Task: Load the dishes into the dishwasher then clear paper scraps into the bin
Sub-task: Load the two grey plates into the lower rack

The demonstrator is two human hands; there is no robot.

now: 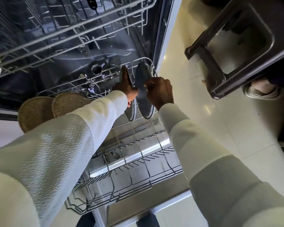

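- L hand (127, 89), at frame centre, is holding the first dark plate (131, 113) by its upper rim. Fingers are lying along one face; thumb is hidden, so full wrap can't be confirmed.
- R hand (161, 92), just right of centre, is pinching the rim of the second dark plate (142, 74) with fingers curled narrow.
- Both plates are standing on edge at frame centre, side by side w/ a slim gap between them. They are sitting in the tines of the lower rack (138, 161), which is resting pulled out over the open dishwasher (161, 38) door.
- Two tan plates (34, 112) are standing in the same rack at mid-left.
- Upper rack (72, 33) is spanning the top left; a dark tub (236, 46) is sitting at upper right.
- Handling (judged): plates are looking like stiff glazed ceramic, moderately heavy, brittle at the rim, poss. slick if wet.
- Recommended hold: top rim, thumb on one face and fingers on the other, one plate per hand. Seating each squarely between tines is advisable, avoiding rim-to-rim knocks.
- Status (judged): loading step is proceeding. Paper scraps and bin are not showing in frame.
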